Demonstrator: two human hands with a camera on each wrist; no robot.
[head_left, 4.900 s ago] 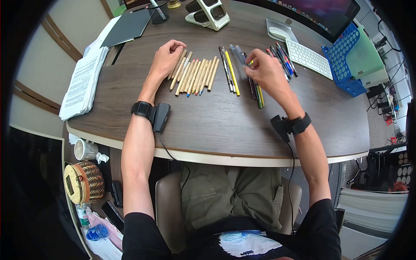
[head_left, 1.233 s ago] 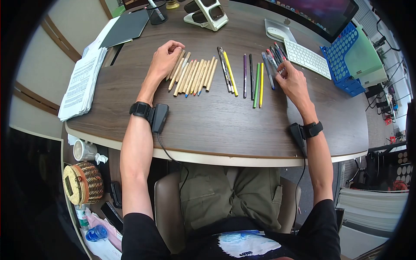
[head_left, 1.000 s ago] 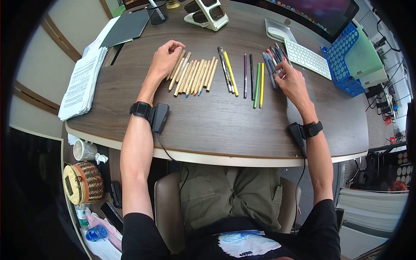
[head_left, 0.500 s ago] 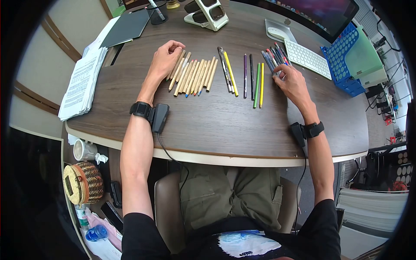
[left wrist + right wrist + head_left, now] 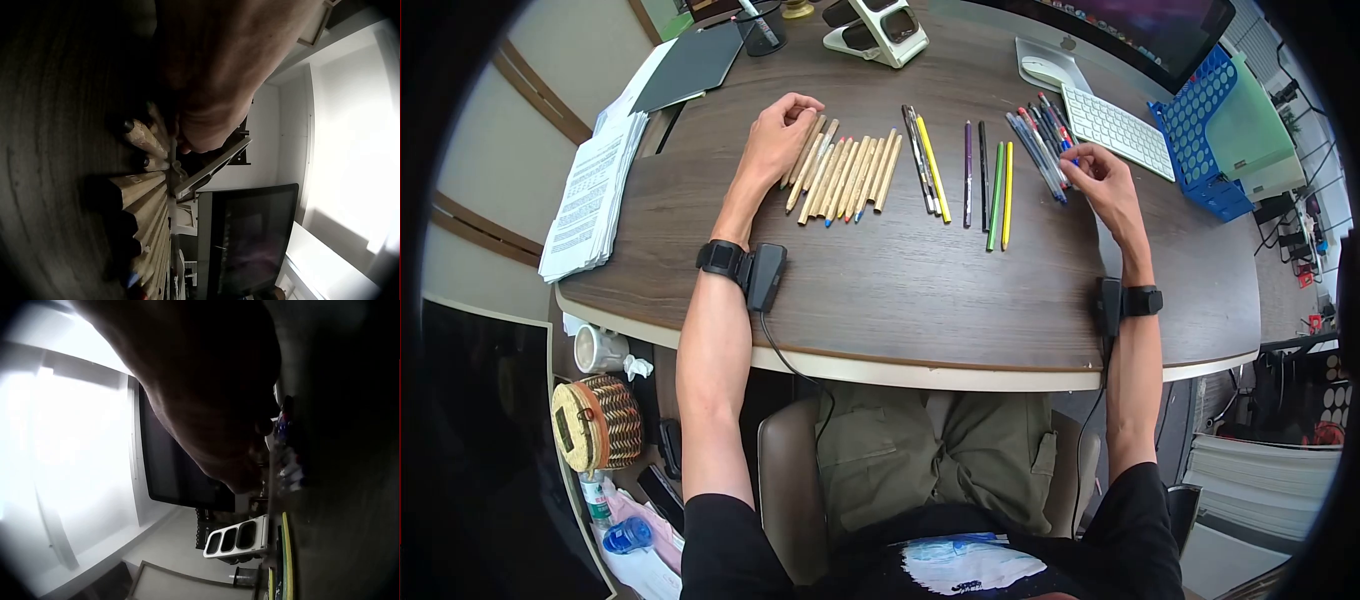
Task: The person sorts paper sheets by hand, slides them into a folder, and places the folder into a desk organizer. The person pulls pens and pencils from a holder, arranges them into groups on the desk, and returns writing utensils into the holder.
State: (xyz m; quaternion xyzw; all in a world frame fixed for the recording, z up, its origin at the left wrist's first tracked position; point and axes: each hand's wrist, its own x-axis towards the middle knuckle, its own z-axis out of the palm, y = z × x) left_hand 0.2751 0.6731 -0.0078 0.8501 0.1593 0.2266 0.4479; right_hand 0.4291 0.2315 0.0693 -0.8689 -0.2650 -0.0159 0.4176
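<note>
My left hand (image 5: 775, 145) rests at the left end of a row of natural-wood coloured pencils (image 5: 850, 180), fingers loosely bent by the far end of the leftmost one. Those pencils fan out beneath the hand (image 5: 212, 106) in the left wrist view. On the right side, my right hand (image 5: 1108, 188) has its fingertips at the right edge of a bunch of pens (image 5: 1038, 158), several with clear barrels and blue or red ends. The right wrist view shows this hand (image 5: 206, 419) dark, with the pens (image 5: 290, 472) partly hidden beyond it.
Between the hands lie a yellow pencil (image 5: 933, 165) beside dark ones, then separate purple (image 5: 968, 175), black (image 5: 984, 180), green (image 5: 997, 200) and yellow (image 5: 1008, 195) pencils. A keyboard (image 5: 1118, 130), mouse (image 5: 1045, 70) and blue basket (image 5: 1195, 120) stand right; papers (image 5: 595, 200) left.
My right hand carried clear-barrelled pens from the middle to the right-hand pen bunch. It has since shifted right, leaving them lying there side by side. The left hand stays in place.
</note>
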